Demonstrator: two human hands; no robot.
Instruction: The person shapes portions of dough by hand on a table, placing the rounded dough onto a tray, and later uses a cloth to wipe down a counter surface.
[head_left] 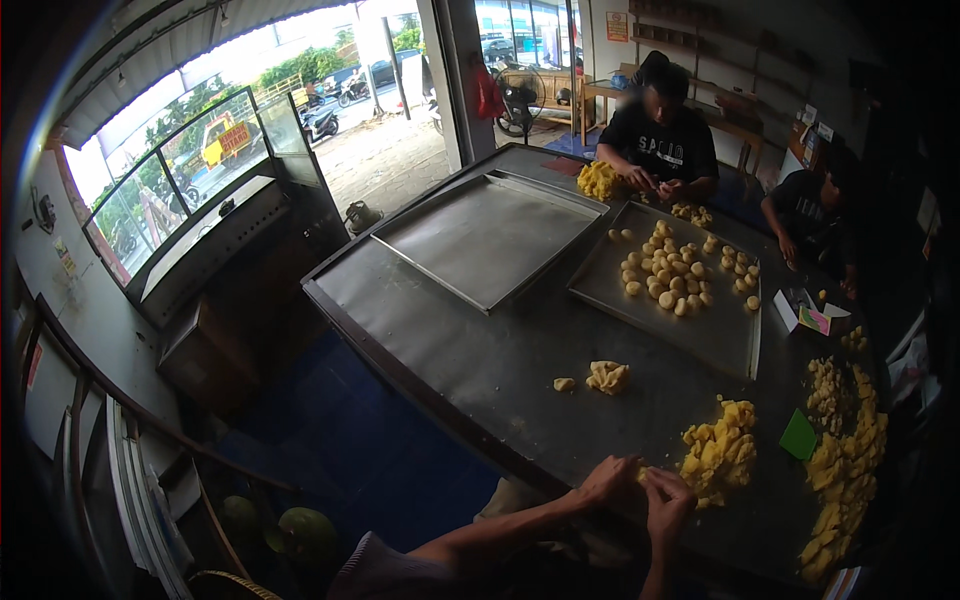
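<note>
Near the front edge of the metal table, my left hand (608,480) and my right hand (668,498) meet, fingers closed together. A small pale-yellow piece of dough (642,477) shows between the fingertips, largely covered by them. Just right of my hands rises a heap of crumbly yellow dough or filling (720,450). Farther up the table lie a crumpled lump of pale dough (607,377) and a smaller bit of dough (564,384).
A tray (700,335) of pale dough balls (672,270) stands beyond, beside a bare metal tray (490,240). Yellow pieces (840,480) and a green card (798,436) lie at right. Across the table, one person (665,140) handles dough; another person (810,210) is at far right.
</note>
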